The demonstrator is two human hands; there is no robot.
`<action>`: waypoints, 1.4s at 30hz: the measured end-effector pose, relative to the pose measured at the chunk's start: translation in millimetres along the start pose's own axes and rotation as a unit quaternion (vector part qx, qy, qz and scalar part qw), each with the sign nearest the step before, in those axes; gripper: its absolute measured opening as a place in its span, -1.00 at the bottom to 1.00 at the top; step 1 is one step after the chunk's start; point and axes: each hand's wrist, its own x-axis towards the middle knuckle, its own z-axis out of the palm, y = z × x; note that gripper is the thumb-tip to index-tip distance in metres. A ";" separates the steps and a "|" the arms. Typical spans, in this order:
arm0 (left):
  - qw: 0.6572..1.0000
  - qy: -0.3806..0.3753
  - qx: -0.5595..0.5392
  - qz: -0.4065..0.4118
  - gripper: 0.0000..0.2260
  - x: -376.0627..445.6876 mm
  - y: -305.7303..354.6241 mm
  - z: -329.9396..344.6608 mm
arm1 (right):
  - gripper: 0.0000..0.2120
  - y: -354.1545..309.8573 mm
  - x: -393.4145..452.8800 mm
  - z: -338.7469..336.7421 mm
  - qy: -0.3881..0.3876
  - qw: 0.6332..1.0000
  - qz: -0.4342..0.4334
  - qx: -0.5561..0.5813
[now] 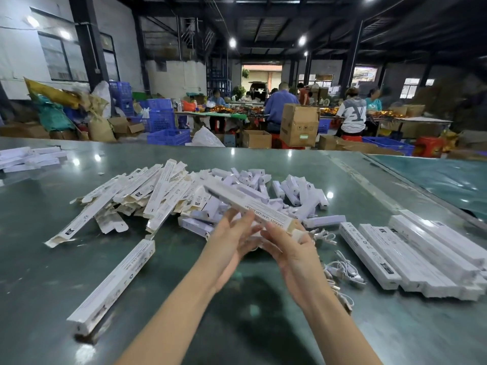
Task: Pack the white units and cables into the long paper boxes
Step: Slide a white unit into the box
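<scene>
Both hands hold one long white paper box [250,206] above the green table, tilted from upper left down to lower right. My left hand [232,238] supports it from beneath with its fingers curled round it. My right hand [287,246] grips its near end, where a flap stands open. A heap of flat, unfilled long boxes [137,196] lies at left centre. Behind the held box is a pile of short white units [295,191]. White cables [342,270] lie loose to the right of my right wrist.
A row of closed long boxes [421,254] is stacked at the right. One long box [116,283] lies alone at the near left. More white boxes [29,158] sit at the far left edge. Seated people, cartons and blue crates fill the hall beyond the table.
</scene>
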 end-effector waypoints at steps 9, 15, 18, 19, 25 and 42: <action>0.984 0.110 -0.135 0.030 -0.85 -1.7 -10.0 -15.7 | -0.91 11.7 -0.1 -6.5 0.048 0.951 -0.157 -0.262; 0.987 0.077 -0.134 0.031 -0.79 -5.9 -11.4 -15.5 | -0.86 12.8 -3.3 -9.0 0.052 0.937 -0.172 -0.300; 0.992 0.068 -0.100 0.044 -0.86 -8.3 -13.0 -14.1 | -0.84 13.0 -4.6 -9.6 0.053 0.935 -0.160 -0.311; 0.992 0.069 -0.094 0.047 -0.86 -8.8 -13.6 -13.3 | -0.85 13.5 -5.0 -9.2 0.050 0.938 -0.152 -0.308; 0.981 0.085 -0.173 0.022 -0.75 -7.0 -9.8 -14.4 | -0.84 14.3 -3.0 -1.9 0.032 0.994 -0.036 -0.099; 0.991 0.071 -0.105 0.041 -0.78 -4.6 -8.7 -23.4 | -0.78 5.0 1.8 -16.0 -0.058 0.989 0.136 0.027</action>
